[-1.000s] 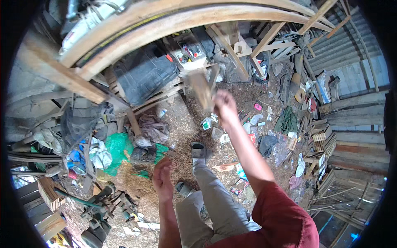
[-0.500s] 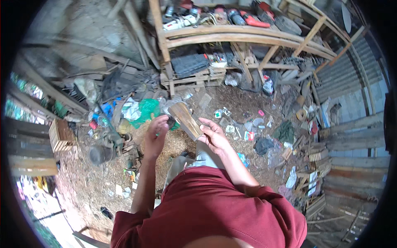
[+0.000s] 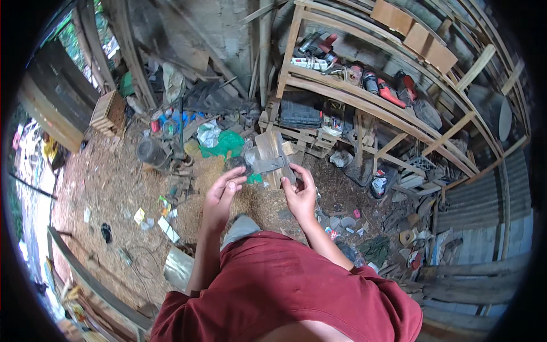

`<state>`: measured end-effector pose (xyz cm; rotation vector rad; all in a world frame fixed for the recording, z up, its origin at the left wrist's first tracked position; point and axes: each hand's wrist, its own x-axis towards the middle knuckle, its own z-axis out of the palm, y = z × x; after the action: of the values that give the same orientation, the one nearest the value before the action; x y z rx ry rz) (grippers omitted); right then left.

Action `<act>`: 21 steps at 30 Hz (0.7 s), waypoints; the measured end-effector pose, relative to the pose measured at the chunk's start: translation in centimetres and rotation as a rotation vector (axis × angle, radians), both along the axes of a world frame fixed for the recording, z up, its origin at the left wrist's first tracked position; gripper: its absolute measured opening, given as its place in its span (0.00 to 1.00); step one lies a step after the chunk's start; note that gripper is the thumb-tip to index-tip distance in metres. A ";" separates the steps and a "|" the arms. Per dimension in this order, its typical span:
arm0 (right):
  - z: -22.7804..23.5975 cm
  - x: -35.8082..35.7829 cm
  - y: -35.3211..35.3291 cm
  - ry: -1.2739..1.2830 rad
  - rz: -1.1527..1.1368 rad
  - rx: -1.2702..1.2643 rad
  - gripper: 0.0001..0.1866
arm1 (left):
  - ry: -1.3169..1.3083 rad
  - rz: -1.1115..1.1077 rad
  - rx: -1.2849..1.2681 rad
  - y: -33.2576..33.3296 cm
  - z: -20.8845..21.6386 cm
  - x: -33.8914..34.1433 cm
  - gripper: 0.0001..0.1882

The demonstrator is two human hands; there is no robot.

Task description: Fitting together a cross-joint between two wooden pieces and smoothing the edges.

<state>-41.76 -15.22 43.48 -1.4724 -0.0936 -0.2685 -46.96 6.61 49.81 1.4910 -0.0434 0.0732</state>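
Note:
My right hand is closed on the near end of a short wooden board, which it holds up in front of me with thumb and fingers at the edge. Across the board lies a flat dark-grey piece, its kind unclear. Just left of the board is my left hand, its fingers bent and thumb close to them. A small dark thing shows at its fingertips, too blurred to name.
A wooden rack with power tools stands at the far right, a black case beneath it. Green plastic lies beyond my hands. To the left are a dark bucket and a wooden crate. Shavings and litter cover the ground.
The view has swung to the left, so the rack now sits further right. The board has turned more upright in my right hand, and the grey piece now shows across it.

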 end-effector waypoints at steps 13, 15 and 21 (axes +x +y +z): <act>-0.3 -3.4 -1.7 -0.327 -0.006 -0.447 0.11 | 0.324 0.264 -0.495 -4.8 -4.0 -5.8 0.23; -0.3 -3.5 -0.8 -0.325 0.047 -0.454 0.11 | 0.299 0.312 -0.534 -4.1 -3.9 -7.0 0.23; -0.3 -5.2 4.9 -0.230 0.329 -0.524 0.20 | 0.280 0.506 -0.597 0.6 -4.4 -12.1 0.22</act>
<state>-46.93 -10.29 43.19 -1.9070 -0.6242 -0.1474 -59.05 7.18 45.37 0.8741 0.5411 0.2603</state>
